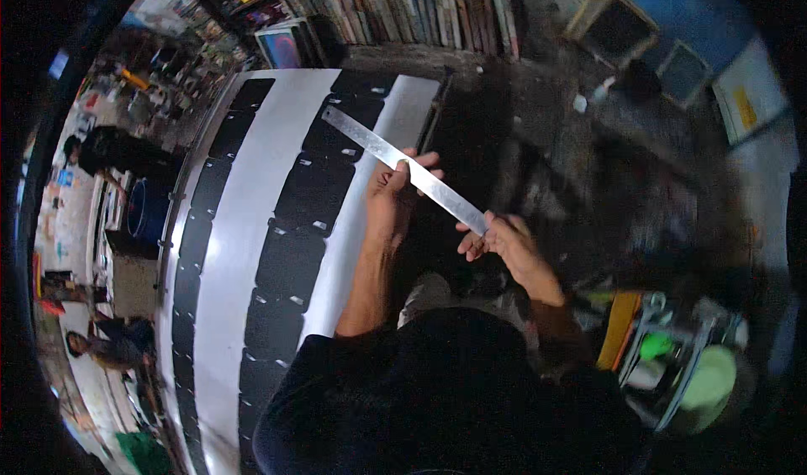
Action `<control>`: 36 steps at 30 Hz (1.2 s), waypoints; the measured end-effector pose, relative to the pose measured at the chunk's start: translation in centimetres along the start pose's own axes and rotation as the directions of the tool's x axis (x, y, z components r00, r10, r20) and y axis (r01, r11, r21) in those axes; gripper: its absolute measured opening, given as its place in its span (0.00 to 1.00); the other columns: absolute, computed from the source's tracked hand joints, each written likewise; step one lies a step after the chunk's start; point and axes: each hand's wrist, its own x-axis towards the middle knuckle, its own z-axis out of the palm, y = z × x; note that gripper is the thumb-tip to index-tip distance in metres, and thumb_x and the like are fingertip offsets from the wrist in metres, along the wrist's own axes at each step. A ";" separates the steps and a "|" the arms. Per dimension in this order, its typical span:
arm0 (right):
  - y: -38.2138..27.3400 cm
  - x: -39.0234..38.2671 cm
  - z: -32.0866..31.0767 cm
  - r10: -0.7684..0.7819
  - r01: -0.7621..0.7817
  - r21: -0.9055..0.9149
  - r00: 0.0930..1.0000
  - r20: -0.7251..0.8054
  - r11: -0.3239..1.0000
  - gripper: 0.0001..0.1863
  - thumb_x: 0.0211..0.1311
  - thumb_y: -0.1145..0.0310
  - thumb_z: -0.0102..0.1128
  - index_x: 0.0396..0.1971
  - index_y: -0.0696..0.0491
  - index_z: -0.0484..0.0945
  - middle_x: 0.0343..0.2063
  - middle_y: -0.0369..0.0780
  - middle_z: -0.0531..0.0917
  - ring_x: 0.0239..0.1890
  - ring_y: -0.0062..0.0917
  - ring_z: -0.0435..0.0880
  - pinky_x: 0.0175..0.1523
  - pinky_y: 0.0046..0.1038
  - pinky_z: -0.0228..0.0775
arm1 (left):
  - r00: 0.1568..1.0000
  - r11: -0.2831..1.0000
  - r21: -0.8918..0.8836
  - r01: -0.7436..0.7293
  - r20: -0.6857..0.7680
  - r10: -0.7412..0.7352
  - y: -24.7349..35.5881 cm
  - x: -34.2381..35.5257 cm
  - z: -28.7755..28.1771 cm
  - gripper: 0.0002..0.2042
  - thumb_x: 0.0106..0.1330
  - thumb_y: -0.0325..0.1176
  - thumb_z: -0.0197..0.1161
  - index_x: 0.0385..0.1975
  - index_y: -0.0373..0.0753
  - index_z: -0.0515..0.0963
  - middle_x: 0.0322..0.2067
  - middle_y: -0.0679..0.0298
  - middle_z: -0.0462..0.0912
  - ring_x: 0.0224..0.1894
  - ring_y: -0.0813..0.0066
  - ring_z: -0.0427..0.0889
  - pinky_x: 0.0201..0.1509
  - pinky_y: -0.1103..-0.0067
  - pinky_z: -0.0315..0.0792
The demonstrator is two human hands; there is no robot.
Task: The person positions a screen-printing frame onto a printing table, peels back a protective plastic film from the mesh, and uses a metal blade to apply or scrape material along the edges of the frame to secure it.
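Observation:
A flat metal ruler (370, 143) slants across the view, held up between both hands. My left hand (397, 176) pinches it near its middle, thumb on top and some fingertips stretched past the edge. At the ruler's lower right end my right hand (496, 235) grips it with thumb and fingers. The ruler's far end hangs over a long white table (227, 248) on my left. Along that table lie two rows of black flat pieces (290, 261), each with a small pale mark near one corner.
Framed screens (403, 13) stand in a row at the far side. A rack (664, 366) with a green bowl (708, 378) is at the lower right. Beyond the table are two people (118, 345) and a blue drum (150, 210). More frames (614, 28) lean at the far right.

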 end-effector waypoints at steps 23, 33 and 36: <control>-0.8 38.3 -53.2 -0.246 -0.310 -0.839 0.944 -0.218 -0.448 0.22 0.79 0.52 0.50 0.48 0.56 0.84 0.41 0.51 0.85 0.43 0.46 0.84 0.53 0.44 0.77 | 0.597 0.107 0.665 -0.739 0.721 -0.352 -13.5 62.3 9.8 0.11 0.73 0.33 0.61 0.48 0.36 0.85 0.43 0.52 0.89 0.42 0.55 0.90 0.47 0.61 0.82; -20.6 75.2 -51.2 -0.004 -0.050 -0.998 0.999 -0.050 -0.031 0.33 0.82 0.45 0.48 0.29 0.61 0.83 0.21 0.47 0.78 0.26 0.38 0.79 0.42 0.46 0.71 | 0.921 0.157 0.975 0.155 -0.085 -0.381 -4.6 80.2 -1.0 0.14 0.73 0.41 0.65 0.45 0.37 0.87 0.42 0.52 0.90 0.47 0.55 0.89 0.52 0.60 0.80; -23.9 88.0 -48.5 0.193 0.198 -0.980 0.962 0.194 0.003 0.32 0.82 0.45 0.48 0.25 0.57 0.77 0.19 0.41 0.73 0.20 0.31 0.73 0.30 0.40 0.62 | 0.917 0.349 0.848 0.399 -0.363 -0.167 -0.1 81.4 -4.5 0.15 0.74 0.43 0.65 0.43 0.37 0.87 0.37 0.53 0.90 0.42 0.55 0.89 0.49 0.63 0.80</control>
